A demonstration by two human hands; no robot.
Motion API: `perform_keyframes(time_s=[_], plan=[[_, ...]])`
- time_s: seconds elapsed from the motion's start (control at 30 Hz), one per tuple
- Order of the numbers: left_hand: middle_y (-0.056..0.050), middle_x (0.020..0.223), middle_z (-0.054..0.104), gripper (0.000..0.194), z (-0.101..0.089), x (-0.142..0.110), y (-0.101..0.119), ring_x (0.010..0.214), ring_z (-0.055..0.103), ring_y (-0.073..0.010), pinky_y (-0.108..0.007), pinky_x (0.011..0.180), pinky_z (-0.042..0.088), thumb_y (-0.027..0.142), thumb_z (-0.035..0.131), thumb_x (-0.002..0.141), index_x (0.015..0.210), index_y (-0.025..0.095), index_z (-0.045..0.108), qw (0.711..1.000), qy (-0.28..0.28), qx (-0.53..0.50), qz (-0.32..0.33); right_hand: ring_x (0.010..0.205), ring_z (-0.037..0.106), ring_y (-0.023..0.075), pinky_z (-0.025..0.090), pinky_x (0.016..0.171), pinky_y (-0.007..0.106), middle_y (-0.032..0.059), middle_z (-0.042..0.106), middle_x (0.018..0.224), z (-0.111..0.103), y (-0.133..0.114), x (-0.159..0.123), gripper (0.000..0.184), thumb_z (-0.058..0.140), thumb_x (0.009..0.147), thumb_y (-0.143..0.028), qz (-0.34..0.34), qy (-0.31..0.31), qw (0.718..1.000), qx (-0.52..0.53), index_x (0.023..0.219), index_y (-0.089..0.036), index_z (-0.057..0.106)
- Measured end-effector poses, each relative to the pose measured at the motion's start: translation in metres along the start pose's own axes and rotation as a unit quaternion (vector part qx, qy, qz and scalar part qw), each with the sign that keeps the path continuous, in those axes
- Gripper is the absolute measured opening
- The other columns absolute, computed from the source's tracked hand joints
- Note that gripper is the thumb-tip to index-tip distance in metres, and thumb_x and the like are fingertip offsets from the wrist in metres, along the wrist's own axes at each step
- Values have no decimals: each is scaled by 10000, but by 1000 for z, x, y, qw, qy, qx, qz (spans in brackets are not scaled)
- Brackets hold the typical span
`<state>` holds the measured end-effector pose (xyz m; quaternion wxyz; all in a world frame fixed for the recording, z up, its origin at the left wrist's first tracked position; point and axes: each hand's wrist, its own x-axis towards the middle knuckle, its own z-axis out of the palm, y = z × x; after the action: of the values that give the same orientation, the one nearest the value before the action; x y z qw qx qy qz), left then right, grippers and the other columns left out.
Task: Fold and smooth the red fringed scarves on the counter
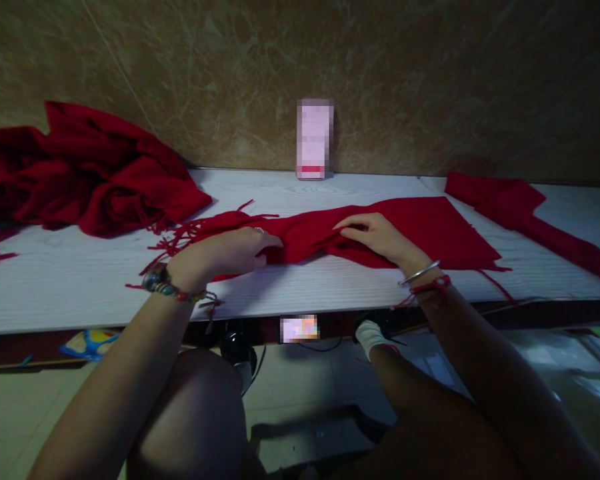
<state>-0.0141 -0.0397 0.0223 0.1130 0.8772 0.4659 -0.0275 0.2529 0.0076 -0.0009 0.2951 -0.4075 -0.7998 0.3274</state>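
Where the scarf point(305, 230) is lying: across the desk point(350, 293), fringe point(185, 230) pointing toward nine o'clock.
Right hand point(367, 233): pinching a fold near its middle.
Left hand point(240, 252): resting on it, toward nine o'clock; whether gripping, cannot be told.
Rumpled middle point(305, 241): seemingly being straightened, the step in hand.
Near edge point(365, 259): probably calling for aligning and flattening next.

I can't read the pink panel point(315, 137), pixelated. Left edge crops the red pile point(115, 173), right edge the red strip point(510, 200). Left fingers point(271, 239) partly hidden, can't judge their grip.
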Motion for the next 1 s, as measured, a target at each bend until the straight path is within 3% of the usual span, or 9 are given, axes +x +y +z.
perform_keyframes(time_s=[0.17,0.33,0.5,0.6,0.7,0.77,0.83,0.9,1.0], plan=[[-100,1033,671,400,2,5,21,851,635,-220,-318,718,495,403,496,828,1154,188,583,997,51,48,-14,818,644,179,502,796,362,22,727,848,2,-2,1,117,611,744,-248,-7,10,1000,22,785,-201,709],[-114,993,667,326,2,11,41,829,640,-222,-304,653,483,191,387,852,1086,151,611,981,95,152,-79,785,647,177,506,761,346,16,729,815,5,0,2,120,602,751,-253,-44,85,995,-4,770,-195,706],[-114,1063,636,327,-12,-2,24,898,632,-241,-302,666,482,151,418,818,1083,157,610,956,140,181,-183,808,656,185,507,772,346,24,735,844,5,4,-1,110,601,771,-242,-91,185,977,-52,791,-210,705],[-123,1016,645,324,-8,-11,-3,862,633,-242,-297,629,466,113,441,777,1046,154,617,956,85,177,-218,821,651,180,501,781,346,29,730,868,4,3,-7,122,583,802,-231,-127,143,977,-93,817,-219,704],[-110,905,667,285,6,-16,-27,782,630,-216,-291,625,454,109,465,747,981,146,623,972,16,138,-189,811,643,168,499,762,323,30,720,870,6,0,-13,120,592,802,-211,-156,38,978,-133,848,-216,702],[-118,898,665,266,10,-20,-34,776,629,-224,-296,618,446,121,476,743,966,139,621,974,23,129,-183,825,640,163,496,762,309,33,715,901,8,-1,-15,148,602,786,-175,-167,-30,971,-168,891,-209,701],[-128,929,655,276,7,-24,-32,795,627,-239,-301,597,431,103,455,747,967,138,616,968,53,147,-198,836,640,164,495,771,306,39,714,911,12,-1,-16,187,585,773,-124,-172,-65,961,-209,900,-198,700],[-123,969,639,285,-4,-27,-26,819,616,-240,-297,588,418,87,435,759,976,145,611,955,103,168,-224,840,643,174,498,778,315,39,716,896,14,-1,-17,217,556,758,-83,-170,-42,953,-246,874,-196,700],[-103,1065,593,267,-24,-23,-16,904,573,-220,-305,686,432,139,428,834,1051,146,583,917,261,172,-249,865,642,208,501,783,355,50,713,905,12,-3,-18,270,528,738,-60,-162,113,939,-280,898,-203,692]])
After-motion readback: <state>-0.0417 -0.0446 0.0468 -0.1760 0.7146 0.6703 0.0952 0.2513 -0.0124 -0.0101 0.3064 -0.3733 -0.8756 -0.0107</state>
